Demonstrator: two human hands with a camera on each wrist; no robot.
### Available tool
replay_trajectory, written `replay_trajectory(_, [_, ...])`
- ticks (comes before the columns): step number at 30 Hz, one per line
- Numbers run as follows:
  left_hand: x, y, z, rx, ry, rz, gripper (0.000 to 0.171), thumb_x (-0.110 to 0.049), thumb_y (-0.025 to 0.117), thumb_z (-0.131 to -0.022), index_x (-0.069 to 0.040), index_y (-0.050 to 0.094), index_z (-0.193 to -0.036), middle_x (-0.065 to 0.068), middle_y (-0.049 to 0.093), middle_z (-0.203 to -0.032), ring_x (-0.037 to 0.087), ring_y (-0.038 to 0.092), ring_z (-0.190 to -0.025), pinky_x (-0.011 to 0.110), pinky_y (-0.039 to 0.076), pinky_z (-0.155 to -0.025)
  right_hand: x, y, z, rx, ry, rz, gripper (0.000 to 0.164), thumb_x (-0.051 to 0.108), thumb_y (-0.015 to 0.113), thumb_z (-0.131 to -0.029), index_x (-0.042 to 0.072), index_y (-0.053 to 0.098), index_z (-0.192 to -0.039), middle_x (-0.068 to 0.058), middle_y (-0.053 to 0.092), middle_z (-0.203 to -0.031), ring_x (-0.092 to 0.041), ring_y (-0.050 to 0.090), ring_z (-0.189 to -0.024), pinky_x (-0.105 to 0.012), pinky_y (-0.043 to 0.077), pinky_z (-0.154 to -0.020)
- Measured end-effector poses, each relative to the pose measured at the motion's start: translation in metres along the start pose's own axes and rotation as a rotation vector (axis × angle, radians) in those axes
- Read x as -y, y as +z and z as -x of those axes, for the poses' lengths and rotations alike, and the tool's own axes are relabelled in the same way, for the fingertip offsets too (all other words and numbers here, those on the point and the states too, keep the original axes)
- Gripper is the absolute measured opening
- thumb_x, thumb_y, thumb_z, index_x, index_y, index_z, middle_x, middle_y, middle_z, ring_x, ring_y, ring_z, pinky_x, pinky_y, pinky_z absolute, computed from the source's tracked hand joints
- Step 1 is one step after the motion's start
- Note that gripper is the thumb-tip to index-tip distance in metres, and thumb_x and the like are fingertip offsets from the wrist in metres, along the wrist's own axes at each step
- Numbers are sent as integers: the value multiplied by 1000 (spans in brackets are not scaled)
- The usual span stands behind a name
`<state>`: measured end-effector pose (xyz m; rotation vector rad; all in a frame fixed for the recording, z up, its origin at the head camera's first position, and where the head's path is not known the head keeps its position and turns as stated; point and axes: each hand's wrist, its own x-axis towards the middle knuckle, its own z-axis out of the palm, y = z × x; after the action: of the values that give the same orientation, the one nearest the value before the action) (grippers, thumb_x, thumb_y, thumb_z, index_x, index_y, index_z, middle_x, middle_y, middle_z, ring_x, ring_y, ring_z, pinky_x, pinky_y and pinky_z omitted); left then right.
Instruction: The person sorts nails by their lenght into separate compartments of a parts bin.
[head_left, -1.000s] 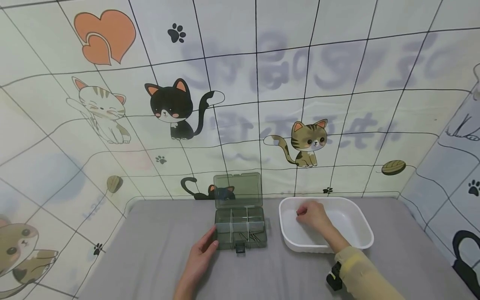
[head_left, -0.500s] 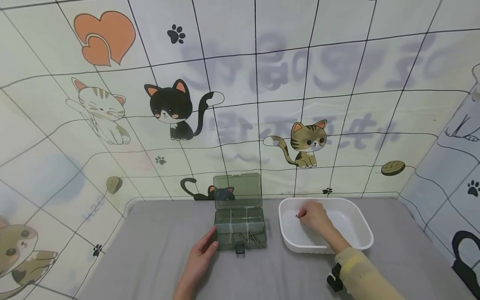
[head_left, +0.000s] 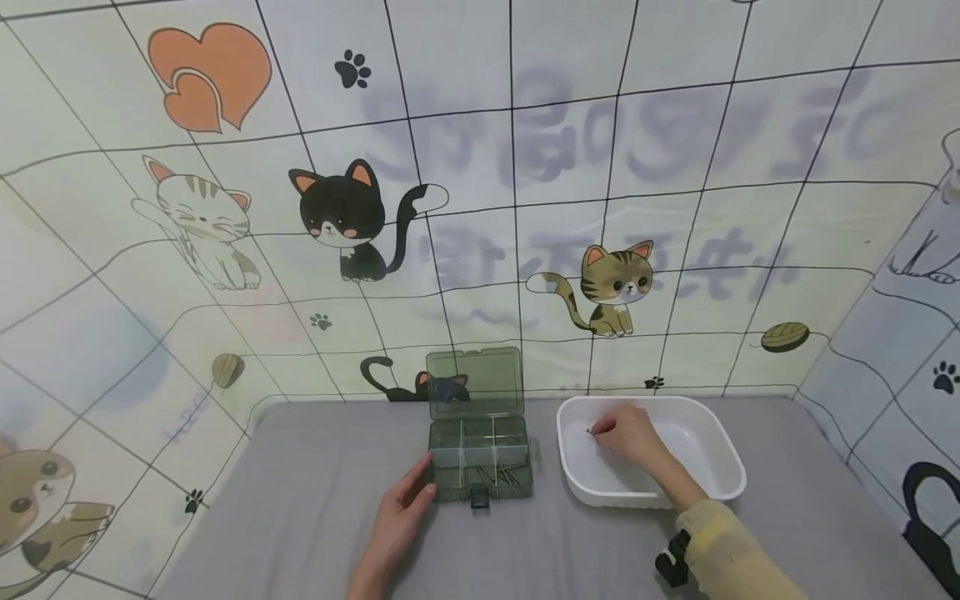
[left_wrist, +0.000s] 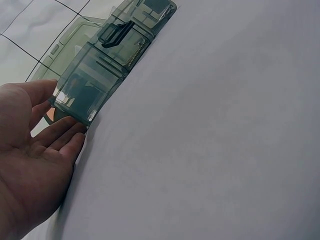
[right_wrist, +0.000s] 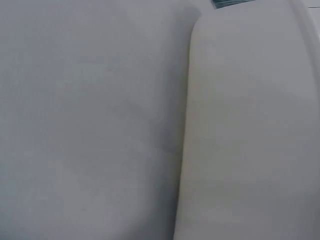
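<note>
A green see-through compartment box (head_left: pixel 480 458) stands with its lid raised, and several thin metal pins (head_left: pixel 501 476) lie in its front compartments. My left hand (head_left: pixel 399 508) touches the box's left end with thumb and fingertips; in the left wrist view, its fingers (left_wrist: pixel 67 135) lie lightly bent against that end. Over the white tray (head_left: pixel 701 433), my right hand (head_left: pixel 628 433) pinches a small dark, thin piece (head_left: pixel 589 432) between thumb and forefinger; only its tip shows. The right wrist view holds just the tray's outer wall (right_wrist: pixel 250 125) and the cloth, without the hand.
Grey cloth (head_left: pixel 315 467) covers the table. Behind it rises a cat-print curtain (head_left: pixel 480 250) with a black grid. A black strap-like loop (head_left: pixel 933 500) hangs at the right edge, and a black wrist device (head_left: pixel 673 560) sits by the right sleeve.
My right fingertips have shifted slightly left and down inside the tray, and the tip of the thin piece shows more. The left hand and the box stay put.
</note>
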<state>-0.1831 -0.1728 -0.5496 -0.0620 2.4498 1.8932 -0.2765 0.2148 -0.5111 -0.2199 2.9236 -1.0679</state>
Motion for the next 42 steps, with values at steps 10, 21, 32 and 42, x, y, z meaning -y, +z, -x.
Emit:
replay_trajectory(10, [0, 0, 0, 6, 11, 5, 50, -16, 59, -105, -7, 48, -153, 13, 42, -159, 35, 30, -150, 51, 31, -118, 13, -7, 9, -21, 6, -95, 11, 1, 76, -84, 3, 81, -92, -3, 76, -86, -15, 66, -79, -30, 53, -67])
replay_trajectory(21, [4, 0, 2, 6, 4, -1, 50, -18, 61, -105, -7, 49, -152, 15, 43, -158, 36, 31, -149, 53, 33, -117, 31, -5, 20, -47, -50, -161, 11, 1, 76, -85, 3, 80, -95, -2, 75, -87, -16, 67, -81, -28, 55, -69])
replay_trajectory(32, [0, -2, 1, 11, 12, -1, 50, -19, 60, -105, -8, 49, -153, 13, 43, -158, 33, 32, -150, 53, 31, -118, 58, 2, 24, -48, -142, -249, 11, -4, 76, -85, 1, 80, -94, -4, 76, -88, -16, 69, -80, -25, 57, -69])
replay_trajectory(42, [0, -2, -1, 17, 27, -3, 51, -20, 59, -106, -7, 48, -153, 16, 41, -159, 38, 32, -149, 55, 32, -117, 80, 19, 24, 3, -217, -279, 12, -3, 74, -87, -1, 79, -97, -4, 75, -90, -14, 68, -79, -25, 57, -67])
